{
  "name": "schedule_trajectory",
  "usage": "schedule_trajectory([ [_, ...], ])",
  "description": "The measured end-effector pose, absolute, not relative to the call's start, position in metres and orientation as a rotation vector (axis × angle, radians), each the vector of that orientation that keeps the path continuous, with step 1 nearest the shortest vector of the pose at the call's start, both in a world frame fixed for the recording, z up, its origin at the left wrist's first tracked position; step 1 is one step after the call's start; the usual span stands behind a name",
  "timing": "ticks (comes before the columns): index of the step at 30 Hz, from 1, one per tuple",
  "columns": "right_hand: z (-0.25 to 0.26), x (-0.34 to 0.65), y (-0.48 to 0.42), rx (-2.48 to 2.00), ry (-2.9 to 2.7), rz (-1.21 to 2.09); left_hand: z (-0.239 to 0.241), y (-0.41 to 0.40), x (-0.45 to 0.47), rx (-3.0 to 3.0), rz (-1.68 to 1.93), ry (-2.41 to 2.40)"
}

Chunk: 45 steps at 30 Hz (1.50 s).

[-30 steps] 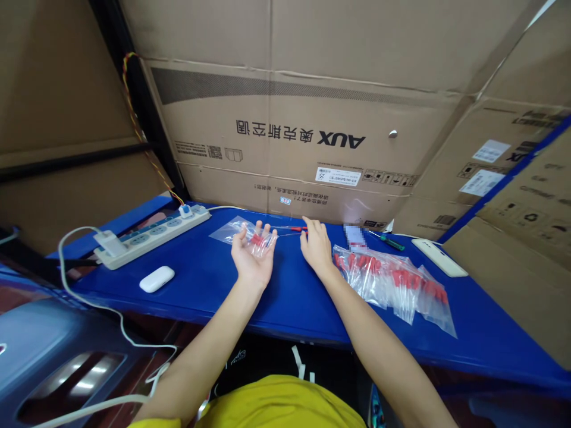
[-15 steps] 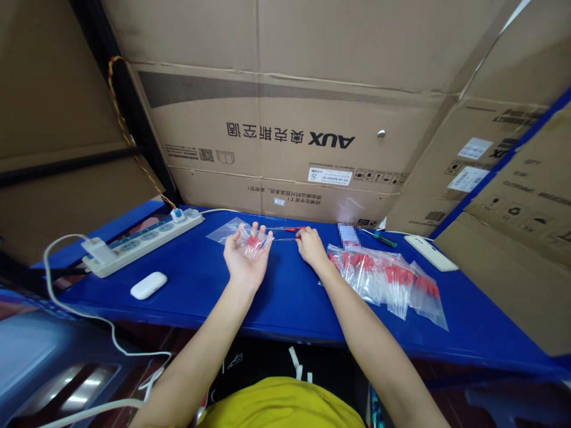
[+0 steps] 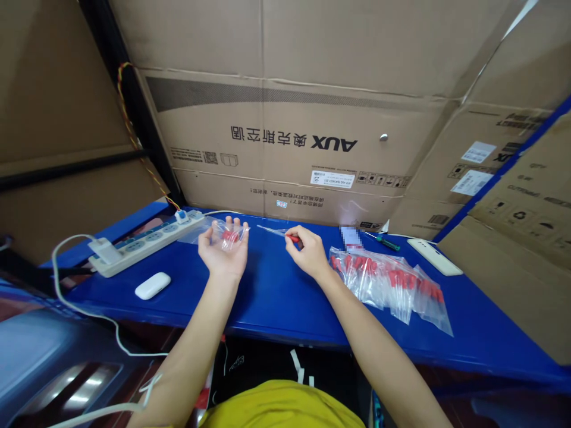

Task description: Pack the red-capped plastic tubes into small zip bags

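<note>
My left hand (image 3: 225,254) is palm up at the left of the blue table, fingers curled around a clear plastic bag (image 3: 190,233) with red pieces showing inside. To its right, my right hand (image 3: 307,252) is closed on a thin rod with a red handle (image 3: 293,238). The rod's slim, pale shaft points left toward the bag, its tip apart from it. Whether a second rod lies in the same grip I cannot tell. Beside my right forearm lie several clear bags (image 3: 401,306) with red-handled pieces, overlapping in a row.
A white power strip (image 3: 147,244) with a plugged-in charger runs along the table's left. Nearer sits a white earbud case (image 3: 153,286). At the right are a green-handled screwdriver (image 3: 387,242) and a pale phone (image 3: 435,257). Cardboard (image 3: 285,148) walls the back.
My left hand has moved left with the bag, away from my right hand. My right hand has turned and drawn slightly back, the red-handled rod now tilted in its fingers.
</note>
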State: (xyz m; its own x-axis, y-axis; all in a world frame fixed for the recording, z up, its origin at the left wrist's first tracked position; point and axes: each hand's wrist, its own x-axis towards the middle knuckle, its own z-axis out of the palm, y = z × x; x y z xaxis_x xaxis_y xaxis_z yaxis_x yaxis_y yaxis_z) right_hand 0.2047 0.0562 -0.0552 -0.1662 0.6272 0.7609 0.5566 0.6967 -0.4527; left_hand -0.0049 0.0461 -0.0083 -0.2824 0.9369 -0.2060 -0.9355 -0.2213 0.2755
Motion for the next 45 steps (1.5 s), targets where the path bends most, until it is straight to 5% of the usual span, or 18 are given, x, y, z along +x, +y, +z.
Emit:
schedule_trajectory([
  [45,-0.07,0.168,0.035,-0.87,-1.957,0.208,-0.023,0.029,0.045,0.156,1.441,0.571],
])
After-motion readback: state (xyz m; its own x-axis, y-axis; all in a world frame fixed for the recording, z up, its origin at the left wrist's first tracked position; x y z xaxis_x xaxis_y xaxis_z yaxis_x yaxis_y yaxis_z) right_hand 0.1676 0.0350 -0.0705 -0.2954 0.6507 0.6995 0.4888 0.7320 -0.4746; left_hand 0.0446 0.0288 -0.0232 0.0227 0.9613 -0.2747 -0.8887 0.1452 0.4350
